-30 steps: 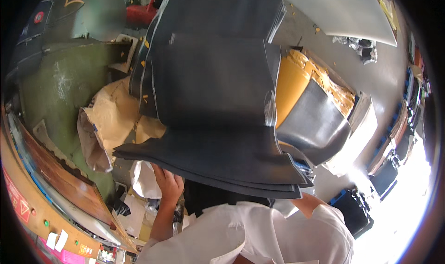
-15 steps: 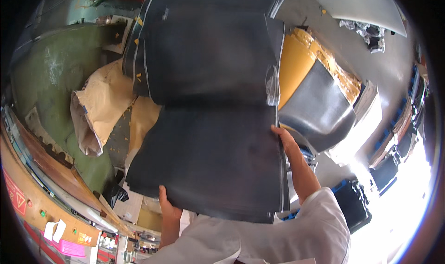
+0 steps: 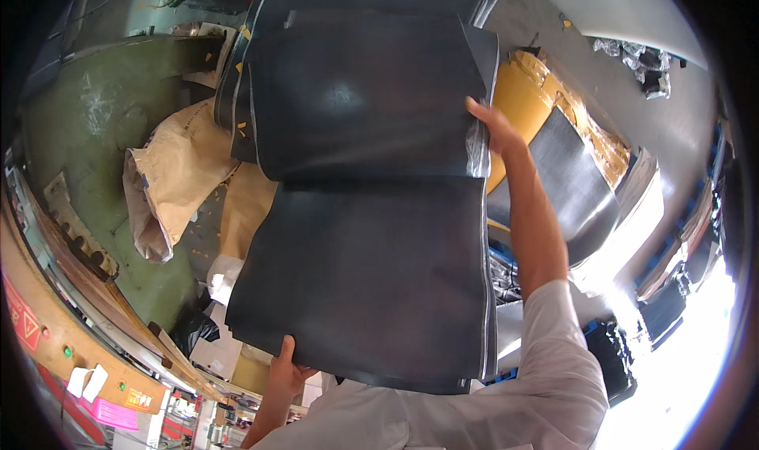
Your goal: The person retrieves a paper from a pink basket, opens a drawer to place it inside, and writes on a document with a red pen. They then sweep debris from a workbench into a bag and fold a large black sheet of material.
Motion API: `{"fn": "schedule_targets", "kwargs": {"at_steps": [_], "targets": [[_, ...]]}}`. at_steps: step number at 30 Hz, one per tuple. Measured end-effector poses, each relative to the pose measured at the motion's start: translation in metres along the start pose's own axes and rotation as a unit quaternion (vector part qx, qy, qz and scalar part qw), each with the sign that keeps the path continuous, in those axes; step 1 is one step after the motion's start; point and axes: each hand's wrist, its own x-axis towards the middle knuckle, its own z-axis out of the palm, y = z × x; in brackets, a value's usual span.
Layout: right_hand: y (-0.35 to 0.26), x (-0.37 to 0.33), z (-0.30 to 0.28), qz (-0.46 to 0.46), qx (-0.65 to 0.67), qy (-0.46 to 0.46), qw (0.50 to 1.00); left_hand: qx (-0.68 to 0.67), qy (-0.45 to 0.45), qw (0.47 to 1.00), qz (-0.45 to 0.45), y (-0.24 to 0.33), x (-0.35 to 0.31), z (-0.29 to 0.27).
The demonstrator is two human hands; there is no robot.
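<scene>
Wide black sheets, rubber-like and smooth, fill the middle of the view. The near sheet (image 3: 364, 276) lies towards my body, its near edge sagging over my lap. Beyond it, a farther black sheet (image 3: 356, 94) with a shiny patch overlaps several layers. My left hand (image 3: 288, 373) grips the near sheet's front edge at the left, thumb on top and other fingers mostly hidden underneath. Along the right side, my right hand (image 3: 496, 130) holds the edge of the farther sheet, its thumb on the surface. Crumpled clear film (image 3: 477, 151) shows just below that hand.
An open brown paper sack (image 3: 178, 173) lies left of the sheets, by a green machine surface (image 3: 87, 126). Yellow-wrapped material (image 3: 522, 86) and another black sheet (image 3: 565, 185) lie to the right. A control panel with green buttons (image 3: 68, 351) stands at lower left.
My right hand has moved away from my body along the right edge, from the near sheet up to the farther one. My left hand stays at the near edge.
</scene>
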Motion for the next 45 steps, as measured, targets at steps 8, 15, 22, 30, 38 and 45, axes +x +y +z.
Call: {"fn": "schedule_targets", "kwargs": {"at_steps": [8,15,22,30,38,45], "targets": [[-0.088,-0.119,0.145,-0.208,-0.363,0.063,0.906,0.034,0.048,0.998,-0.004,-0.021,0.01,-0.005],[-0.056,-0.185,0.172,-0.288,-0.314,0.02,0.905,0.508,0.072,0.858,-0.029,0.031,-0.031,-0.006],[-0.001,-0.231,0.14,-0.13,-0.286,0.025,0.949,0.293,0.007,0.873,0.389,0.15,-0.004,0.173],[-0.023,-0.247,0.109,-0.136,-0.134,-0.092,0.977,0.312,-0.211,0.793,0.478,0.16,-0.05,0.334],[-0.041,-0.261,0.138,-0.259,-0.222,-0.247,0.907,0.081,-0.277,0.912,0.292,0.213,-0.093,0.28],[0.004,-0.298,0.139,-0.178,-0.325,-0.249,0.895,0.12,-0.261,0.939,0.189,0.16,-0.099,0.189]]}}
